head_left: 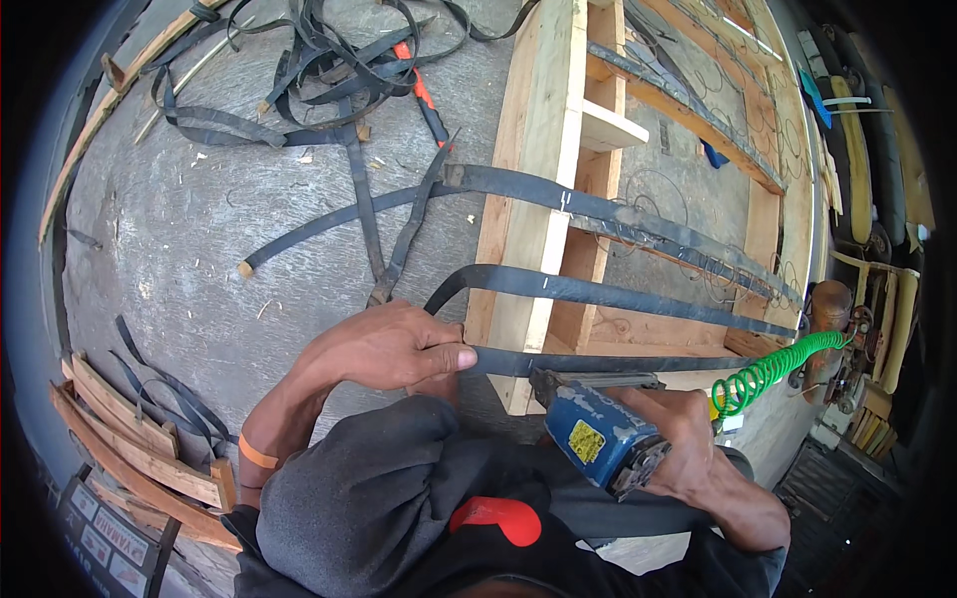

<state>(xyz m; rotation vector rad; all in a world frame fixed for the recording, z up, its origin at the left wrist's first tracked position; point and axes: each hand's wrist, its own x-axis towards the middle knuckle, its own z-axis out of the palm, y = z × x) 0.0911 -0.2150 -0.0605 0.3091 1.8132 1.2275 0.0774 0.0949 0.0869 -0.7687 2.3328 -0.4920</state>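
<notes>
My left hand is closed on the end of a black rubber strap, thumb on top, just left of the wooden frame. This strap runs across the frame's near end. My right hand grips a blue air staple gun, its nose at the frame's front rail beside the strap. From the gun's rear a green coiled hose runs to the right. Two more black straps, a middle one and a farther one, cross the frame; white marks show on both at the rail.
A tangle of black straps lies at the far left, with a red-and-black handled tool beside it. Wood pieces are stacked at the near left. Thin wire loops hang in the frame. Tools and timber line the right edge.
</notes>
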